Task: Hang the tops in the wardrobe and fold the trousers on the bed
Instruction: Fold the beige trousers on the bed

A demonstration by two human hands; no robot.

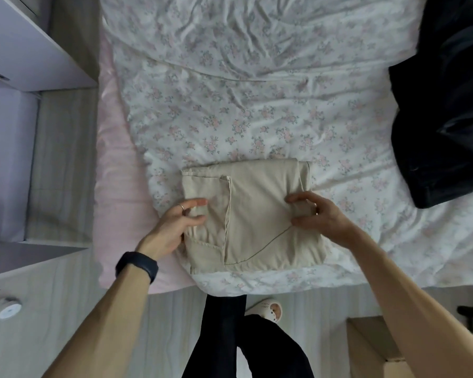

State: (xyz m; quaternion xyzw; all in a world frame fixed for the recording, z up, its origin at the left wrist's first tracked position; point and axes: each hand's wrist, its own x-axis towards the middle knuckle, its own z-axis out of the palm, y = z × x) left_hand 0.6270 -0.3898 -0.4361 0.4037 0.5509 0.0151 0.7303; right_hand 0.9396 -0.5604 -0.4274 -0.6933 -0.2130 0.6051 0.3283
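At the foot of a flowered bed (257,91), with a dark garment (443,118) heaped well apart to the right: beige trousers (257,214) folded into a squarish packet close to the mattress edge. Left hand (172,227) resting on the packet's left side, visible fingers laid nearly straight on the cloth. Right hand (317,214) curled, pinching a fold at the right side. Liable to spring open if released unevenly, or to slide off the edge with a careless tug.

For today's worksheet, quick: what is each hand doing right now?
Left hand: open, fingers resting on the folded trousers.
Right hand: closed, pinching the trousers' right edge.
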